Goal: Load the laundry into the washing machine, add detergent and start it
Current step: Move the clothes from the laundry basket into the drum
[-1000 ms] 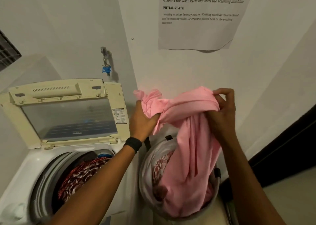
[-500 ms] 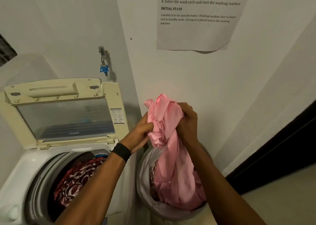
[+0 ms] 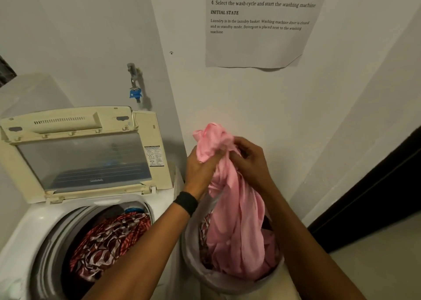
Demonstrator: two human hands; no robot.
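Observation:
A pink garment hangs from both my hands above the white laundry basket, its lower part still inside the basket. My left hand grips the bunched top of it from the left. My right hand grips the same bunch from the right, close beside the left. The top-loading washing machine stands at the left with its lid raised. A red and white patterned cloth lies in the drum. More patterned cloth shows in the basket beside the pink garment. No detergent is in view.
A water tap with a blue fitting sticks out of the wall above the machine. A printed instruction sheet hangs on the wall. A dark door or panel runs along the right, with pale floor beside the basket.
My hands have come together, gathering the spread pink garment into a tight bunch and lowering it slightly over the basket.

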